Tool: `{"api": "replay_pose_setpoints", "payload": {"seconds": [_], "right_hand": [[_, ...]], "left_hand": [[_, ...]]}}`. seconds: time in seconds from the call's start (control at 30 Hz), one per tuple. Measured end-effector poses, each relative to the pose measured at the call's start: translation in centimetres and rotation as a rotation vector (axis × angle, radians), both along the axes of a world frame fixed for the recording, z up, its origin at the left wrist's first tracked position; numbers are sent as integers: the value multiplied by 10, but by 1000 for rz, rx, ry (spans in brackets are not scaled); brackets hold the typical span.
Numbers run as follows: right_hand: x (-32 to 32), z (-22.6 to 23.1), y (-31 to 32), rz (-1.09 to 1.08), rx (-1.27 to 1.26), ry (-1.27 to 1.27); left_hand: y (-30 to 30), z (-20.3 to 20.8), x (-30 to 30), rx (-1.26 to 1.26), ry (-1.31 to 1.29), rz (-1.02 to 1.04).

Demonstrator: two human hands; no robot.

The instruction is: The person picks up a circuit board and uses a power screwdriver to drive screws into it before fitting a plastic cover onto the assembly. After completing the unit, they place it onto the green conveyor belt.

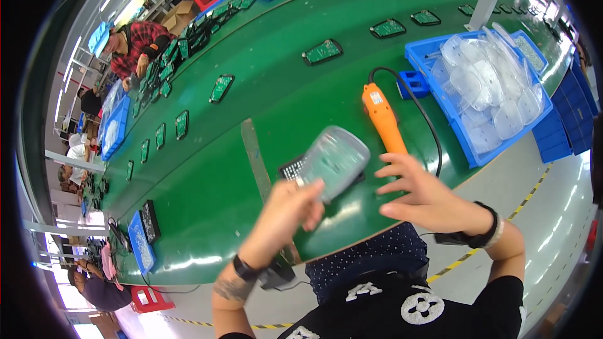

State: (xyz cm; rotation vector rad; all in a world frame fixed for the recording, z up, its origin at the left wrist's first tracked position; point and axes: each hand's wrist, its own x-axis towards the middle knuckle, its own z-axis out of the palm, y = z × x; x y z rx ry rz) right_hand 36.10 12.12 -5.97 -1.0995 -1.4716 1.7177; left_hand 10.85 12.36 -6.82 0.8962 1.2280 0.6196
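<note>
I see, remotely, the left hand (290, 206) pinching 1 clear cover (337, 156), partly hiding a dark panel (289, 169) on the green table (276, 97); the right hand (426, 196) is spread near an orange driver (381, 115). A weak edge grip could drop the cover.

Electronics assy. workshop indicated: long green workbench (204, 179) dotted w/ PCBs (323, 52), blue parts bin (419, 58) stationed alongside, co-worker (133, 41) seated opp.

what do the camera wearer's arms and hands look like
The left hand and right hand are gloveless. The left wrist wears a black band, with a tattoo-like forearm marking; the right, a black strap and pale bracelet. Sleeves are short and black.
</note>
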Motion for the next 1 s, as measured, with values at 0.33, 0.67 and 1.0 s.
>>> {"api": "replay_pose_setpoints", "payload": {"seconds": [0.33, 0.67, 1.0], "right_hand": [[118, 50, 76, -403, 282, -574], [146, 21, 142, -42, 827, -1188], [134, 10, 124, 412, 849, -1438]], "left_hand": [[283, -85, -196, 558, 1507, 328], [293, -127, -279, 457, 1267, 236], [155, -17, -107, 392, 40, 515]]}}
